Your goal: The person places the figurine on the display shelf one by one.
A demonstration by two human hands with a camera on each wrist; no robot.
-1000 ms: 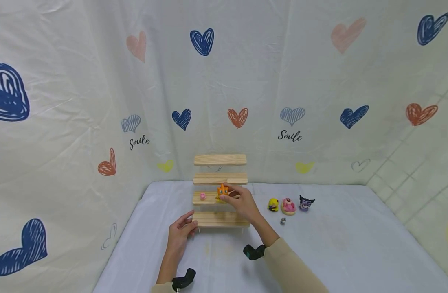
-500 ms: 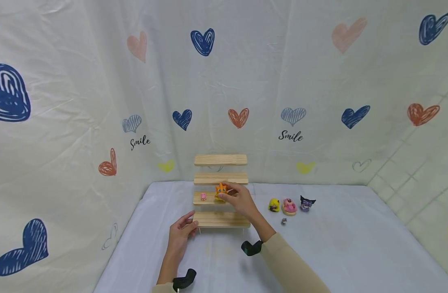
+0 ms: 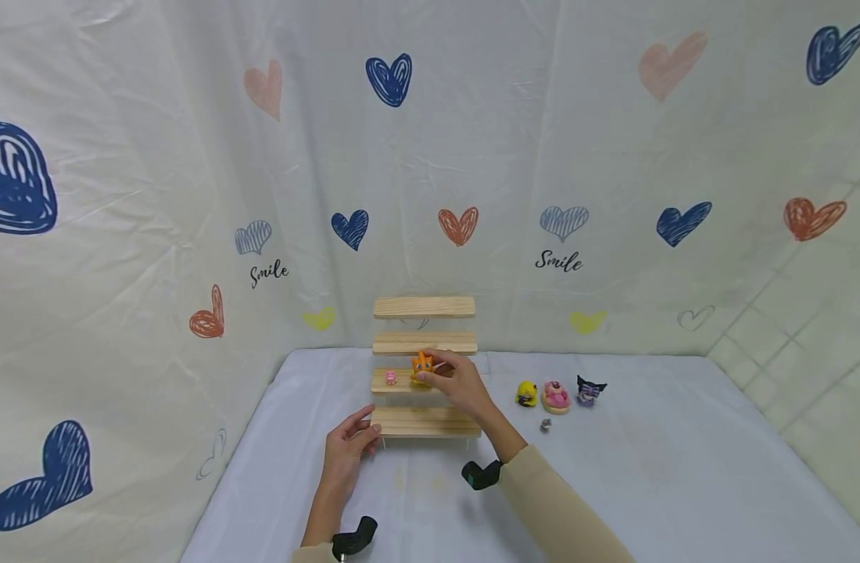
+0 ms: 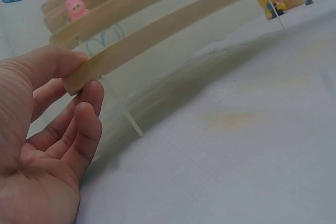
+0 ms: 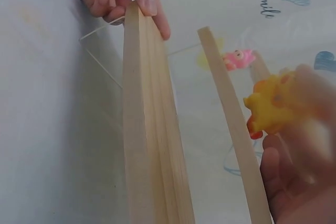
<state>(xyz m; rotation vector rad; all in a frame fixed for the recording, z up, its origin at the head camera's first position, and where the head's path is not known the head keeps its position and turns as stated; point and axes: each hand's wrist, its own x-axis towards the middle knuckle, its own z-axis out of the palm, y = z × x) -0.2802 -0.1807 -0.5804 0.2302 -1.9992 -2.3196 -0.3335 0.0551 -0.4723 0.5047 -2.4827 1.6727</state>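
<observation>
A four-tier wooden display rack (image 3: pixel 430 422) stands on the white-covered table. My left hand (image 3: pixel 344 452) pinches the left end of its lowest board, thumb on top and fingers underneath, as the left wrist view shows. With thumb and fingers, my right hand (image 3: pixel 467 387) holds an orange-and-yellow toy figurine (image 3: pixel 421 366) upright over the second board from the bottom. In the right wrist view the figurine's feet (image 5: pixel 254 129) are right at the board's edge. A small pink figurine (image 3: pixel 391 378) stands on the same board, to the left.
To the rack's right sit a yellow figurine (image 3: pixel 526 394), a pink figurine with a round base (image 3: pixel 556 397) and a purple-and-black one (image 3: pixel 588 390). A tiny grey figurine (image 3: pixel 546 425) lies in front of them. A heart-printed curtain (image 3: pixel 500 156) hangs right behind the rack.
My right hand has shifted slightly left along the board with the orange-and-yellow figurine, closer to the small pink one. My left hand keeps its grip on the lowest board.
</observation>
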